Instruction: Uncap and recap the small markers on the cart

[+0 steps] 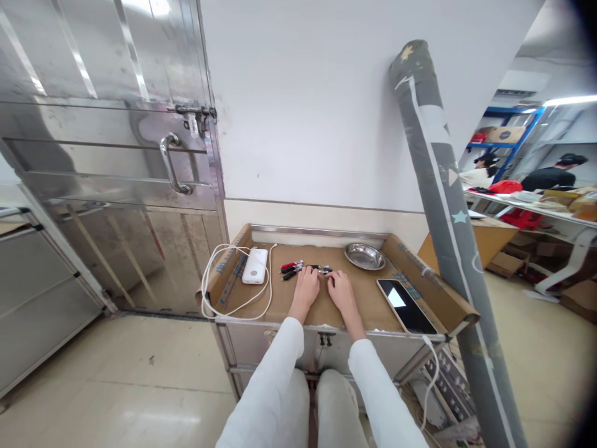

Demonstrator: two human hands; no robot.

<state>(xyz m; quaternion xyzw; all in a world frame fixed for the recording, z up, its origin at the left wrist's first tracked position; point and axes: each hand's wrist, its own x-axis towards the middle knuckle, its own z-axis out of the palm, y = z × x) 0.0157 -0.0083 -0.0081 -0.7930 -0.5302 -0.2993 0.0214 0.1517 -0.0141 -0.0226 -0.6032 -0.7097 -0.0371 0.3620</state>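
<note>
So your two hands are both down on the bench (pixel 368 298), side by side on the cardboard sheet (pixel 280 298) that covers its top. The little cluster of tools (pixel 303 269), some with red handles and some black, is lying right at your fingertips, just past them toward the wall. Your left hand (pixel 306 285) sits palm down with the fingers stretched forward, its tips about touching the near edge of the red and black handles; it doesn't look closed around anything, though it's too small to see if a fingertip is actually pinching one. Your right hand (pixel 340 287) is the same story: flat, fingers loosely together, its tips at the black end of the cluster. Off to your left there's a white power bank (pixel 255 266) with its white cable (pixel 219 283) looped around it and over the bench edge. To your right, a shallow steel dish (pixel 365 256) sits near the back, and a dark tablet (pixel 405 305) lies closer to you near the right edge. A rolled grey mat (pixel 443 205) leans against the wall beside the bench.
</note>
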